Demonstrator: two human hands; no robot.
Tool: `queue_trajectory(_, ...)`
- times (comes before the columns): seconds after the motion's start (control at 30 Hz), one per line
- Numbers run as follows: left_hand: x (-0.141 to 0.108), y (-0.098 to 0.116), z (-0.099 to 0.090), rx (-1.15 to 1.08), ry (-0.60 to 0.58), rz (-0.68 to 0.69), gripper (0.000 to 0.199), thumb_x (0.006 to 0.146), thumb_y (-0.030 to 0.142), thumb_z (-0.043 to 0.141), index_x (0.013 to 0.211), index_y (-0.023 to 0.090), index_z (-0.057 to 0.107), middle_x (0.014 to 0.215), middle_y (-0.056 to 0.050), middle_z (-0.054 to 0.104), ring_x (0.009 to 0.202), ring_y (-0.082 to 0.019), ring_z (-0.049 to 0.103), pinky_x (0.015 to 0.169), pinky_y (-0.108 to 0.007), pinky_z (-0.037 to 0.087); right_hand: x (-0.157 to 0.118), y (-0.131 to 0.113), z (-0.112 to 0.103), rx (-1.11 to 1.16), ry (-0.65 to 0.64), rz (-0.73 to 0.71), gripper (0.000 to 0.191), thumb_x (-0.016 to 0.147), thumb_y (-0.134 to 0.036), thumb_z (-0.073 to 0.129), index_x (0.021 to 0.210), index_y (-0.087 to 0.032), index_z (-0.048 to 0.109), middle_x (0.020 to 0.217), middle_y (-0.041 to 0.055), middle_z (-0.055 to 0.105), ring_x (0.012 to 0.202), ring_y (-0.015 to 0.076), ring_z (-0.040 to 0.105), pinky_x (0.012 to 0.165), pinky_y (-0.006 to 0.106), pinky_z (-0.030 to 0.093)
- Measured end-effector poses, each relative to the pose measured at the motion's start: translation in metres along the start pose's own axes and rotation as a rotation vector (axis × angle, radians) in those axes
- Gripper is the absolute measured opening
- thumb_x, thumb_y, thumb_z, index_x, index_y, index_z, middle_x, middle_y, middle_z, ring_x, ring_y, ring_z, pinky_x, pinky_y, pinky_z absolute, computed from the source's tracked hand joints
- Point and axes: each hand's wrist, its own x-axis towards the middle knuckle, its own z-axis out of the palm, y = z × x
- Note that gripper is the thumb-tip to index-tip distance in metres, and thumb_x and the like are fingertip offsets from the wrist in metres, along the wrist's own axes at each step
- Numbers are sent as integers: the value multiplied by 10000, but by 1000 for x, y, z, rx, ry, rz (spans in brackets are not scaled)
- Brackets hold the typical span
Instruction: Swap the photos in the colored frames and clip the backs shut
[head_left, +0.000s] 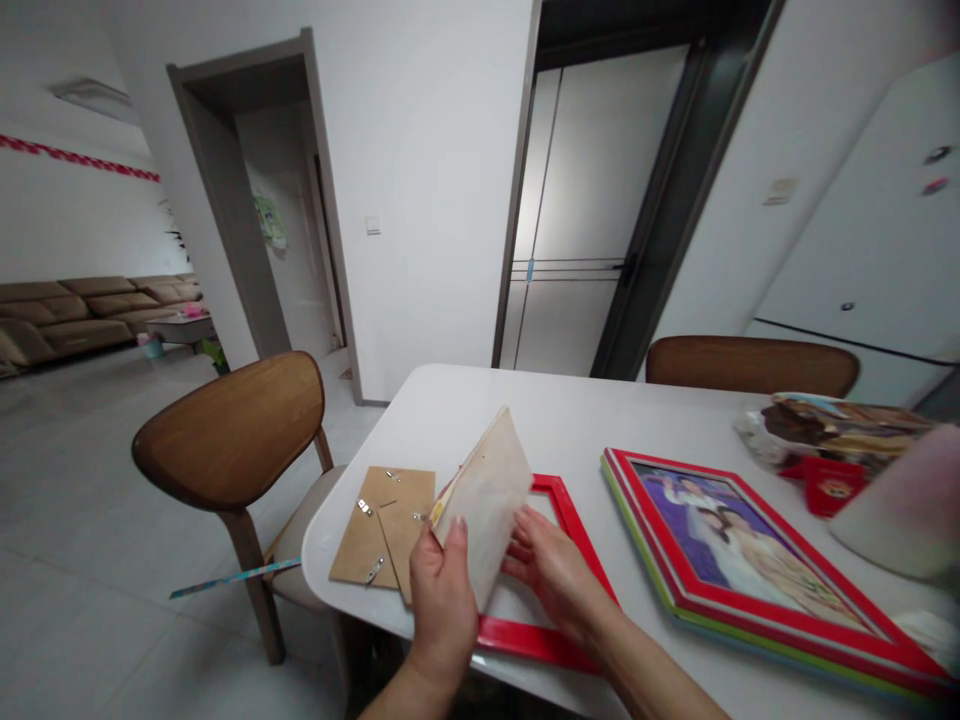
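Between my hands a thin stack of off-white sheets [491, 505] is tilted upright, its pale side toward me and yellowish at the left edge. My left hand [442, 595] grips its lower left corner, thumb on the near face. At the right edge, my right hand [551, 565] has its fingers curled against the sheets, the fingertips partly hidden. Beneath them an open red picture frame [525, 640] lies on the white table [465, 385]. Brown backing boards [356, 545] with metal clips lie to the left, partly overlapping.
Stacked frames, a red one [660, 540] with a wedding photo on top, lie on the right. Beyond them are a red packet [832, 485], a plastic bag [757, 435] and a blurred pale pink object [907, 510]. Wooden chairs [232, 430] stand left and behind the table.
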Motion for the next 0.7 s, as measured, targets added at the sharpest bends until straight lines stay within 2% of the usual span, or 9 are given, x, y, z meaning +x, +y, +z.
queue_trajectory(0.07, -2, -6, 5, -147, -23, -130, 412, 803, 309, 413, 1162, 107, 412, 1062, -121, 586, 983, -220, 541, 846, -337, 420, 5, 5, -16, 42, 8, -33, 394, 733, -272, 391, 1114, -178, 438, 1013, 94, 603, 759, 171, 604, 566, 259, 468)
queue_trajectory(0.13, -2, -15, 3, -117, -50, -187, 470, 770, 257, 438, 1203, 96, 349, 1144, -144, 526, 1033, -219, 505, 865, -337, 404, 10, 3, -35, 11, 55, -56, 433, 694, -200, 386, 1124, -175, 428, 951, 80, 635, 712, 173, 614, 532, 253, 467)
queue_trajectory(0.2, -3, -23, -4, 66, -92, -190, 502, 730, 200, 457, 1205, 81, 346, 1201, -158, 470, 1086, -221, 456, 914, -345, 357, 14, -2, -52, -65, 76, -6, 481, 653, -157, 393, 1133, -157, 428, 861, 71, 663, 657, 176, 621, 509, 251, 463)
queue_trajectory(0.3, -6, -29, -15, 442, -229, -107, 486, 682, 140, 470, 1163, 88, 422, 1204, -139, 471, 1118, -225, 416, 966, -359, 293, 20, -7, -68, -176, 64, 46, 508, 622, -135, 386, 1126, -125, 452, 750, 65, 678, 604, 178, 623, 489, 246, 455)
queue_trajectory(0.43, -14, -35, -20, 716, -397, 19, 502, 663, 112, 457, 1163, 70, 435, 1231, -138, 443, 1146, -221, 380, 989, -355, 275, 33, -2, -70, -408, 85, -61, 484, 602, -139, 373, 1058, -95, 527, 705, 68, 680, 587, 179, 623, 493, 236, 452)
queue_trajectory(0.7, -14, -42, -29, 859, -476, 114, 468, 713, 152, 440, 1172, 66, 427, 1255, -152, 412, 1167, -230, 355, 988, -394, 290, 52, 11, -71, -519, 90, -183, 476, 619, -181, 382, 1059, -89, 535, 780, 66, 679, 666, 173, 623, 584, 236, 465)
